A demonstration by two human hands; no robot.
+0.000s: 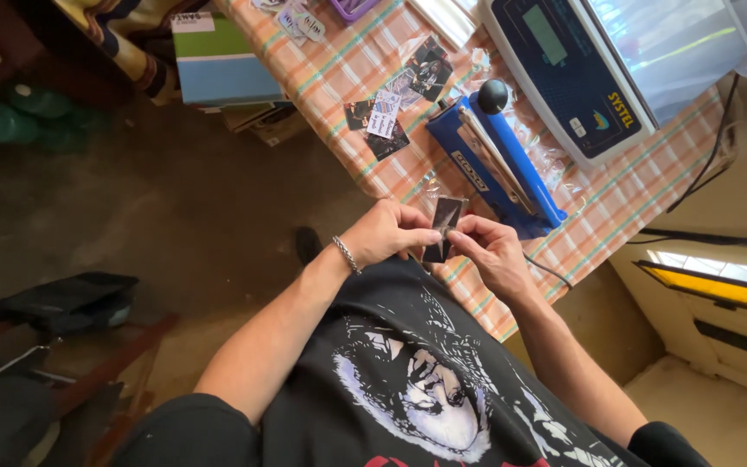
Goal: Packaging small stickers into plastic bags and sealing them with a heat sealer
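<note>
Head view, looking down over the person's chest. Both bare hands meet just in front of the near edge of a table (650, 173) covered with an orange and white checked cloth. The left hand (386, 232), with a metal bracelet (347, 254) at the wrist, pinches the left edge of a small dark card (444, 227) between thumb and fingertips. The right hand (493, 251) pinches the same card from its right side, so the card is grasped by both hands at once. The card stands nearly upright, tilted slightly, held in the air above the person's black printed shirt (417, 380) and just short of the table edge; whether a clear sleeve surrounds it cannot be told.

On the table, just beyond the hands, lies a blue heat sealer (499, 169) with a black knob (492, 95) at its far end, its long arm running from near right to far left. Farther right sits a white and dark blue weighing scale (598, 69). To the left of the sealer, several small printed cards in clear packets (391, 117) lie scattered on the cloth. A blue and green box (222, 65) sits at the far left, beside the table. A dark object (58, 298) lies on the floor at the left.
</note>
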